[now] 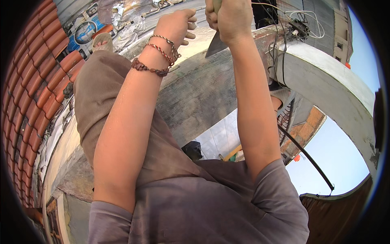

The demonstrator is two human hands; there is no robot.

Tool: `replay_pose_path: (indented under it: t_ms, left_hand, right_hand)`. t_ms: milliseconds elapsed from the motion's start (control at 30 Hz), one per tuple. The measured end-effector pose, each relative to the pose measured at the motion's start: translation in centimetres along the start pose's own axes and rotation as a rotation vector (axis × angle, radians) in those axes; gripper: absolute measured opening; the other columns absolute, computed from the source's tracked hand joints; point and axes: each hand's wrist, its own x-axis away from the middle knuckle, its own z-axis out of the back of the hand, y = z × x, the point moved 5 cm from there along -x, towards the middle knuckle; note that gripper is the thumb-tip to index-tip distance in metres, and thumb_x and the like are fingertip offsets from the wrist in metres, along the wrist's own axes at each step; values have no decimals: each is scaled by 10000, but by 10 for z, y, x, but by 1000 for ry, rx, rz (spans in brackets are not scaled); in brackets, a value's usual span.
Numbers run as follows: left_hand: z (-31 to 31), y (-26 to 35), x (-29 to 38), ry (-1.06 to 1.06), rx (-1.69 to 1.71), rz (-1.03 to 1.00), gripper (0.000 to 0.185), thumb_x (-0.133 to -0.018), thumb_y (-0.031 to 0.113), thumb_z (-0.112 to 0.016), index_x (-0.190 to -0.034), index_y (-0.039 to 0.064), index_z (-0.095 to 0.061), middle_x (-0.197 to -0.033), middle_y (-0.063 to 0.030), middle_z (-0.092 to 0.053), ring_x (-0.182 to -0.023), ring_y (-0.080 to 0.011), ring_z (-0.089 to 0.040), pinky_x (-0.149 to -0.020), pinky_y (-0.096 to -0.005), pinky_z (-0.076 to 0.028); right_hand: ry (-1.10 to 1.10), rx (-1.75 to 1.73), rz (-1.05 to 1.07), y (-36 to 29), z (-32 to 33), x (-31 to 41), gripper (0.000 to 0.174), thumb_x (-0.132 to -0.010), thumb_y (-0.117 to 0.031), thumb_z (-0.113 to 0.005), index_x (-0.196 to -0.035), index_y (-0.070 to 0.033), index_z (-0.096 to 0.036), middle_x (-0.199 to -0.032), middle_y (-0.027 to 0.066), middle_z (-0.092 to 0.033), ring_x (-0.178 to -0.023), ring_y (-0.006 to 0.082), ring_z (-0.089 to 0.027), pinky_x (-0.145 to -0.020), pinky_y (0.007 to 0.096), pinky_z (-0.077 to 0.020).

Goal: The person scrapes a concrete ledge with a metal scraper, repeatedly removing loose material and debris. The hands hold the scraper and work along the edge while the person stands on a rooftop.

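My left hand (176, 26) is at the upper middle, palm turned to the right and fingers loosely apart, with nothing seen in it. Several braided and beaded bracelets (150, 68) circle its wrist. To its right, my right hand (234, 23) is closed around the greenish handle (217, 5) of a hand tool. A flat, dark metal blade (217, 47) sticks out below that fist, in front of a weathered concrete wall (198, 88). The blade is partly hidden by the hand and wrist, so the kind of tool cannot be told for certain.
Red roof tiles (39, 76) slope down the left. A sandaled foot (102, 42) rests near a blue printed sheet (83, 33). Cables and a dark electrical block (300, 29) lie at the wall's corner. A white-topped ledge (323, 58) curves right. A black bag (193, 150) is below.
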Motion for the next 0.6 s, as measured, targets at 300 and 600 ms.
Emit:
replay_pose_path:
  t_ms: [300, 600]
  left_hand:
    - [-37, -3, 12, -267, 137, -112, 644, -1067, 525, -382, -1330, -31, -574, -1271, -216, -670, -1060, -286, -684, -986, -400, -513]
    - [-37, -2, 20, -52, 46, 2, 721, -1049, 595, -334, -1114, -39, -672, -1088, -168, -720, -903, -219, -670, -825, -350, -506]
  right_hand:
    - [-71, -156, -18, 8, 17, 7, 487, -1047, -344, -422, -674, -55, -542, -530, 53, -498, -445, 134, -445, -431, 305, -340]
    - [6, -105, -61, 22, 1, 3, 537, -1051, -392, -423, -602, -100, -470, -506, 22, -440, -430, 124, -401, -422, 301, -321]
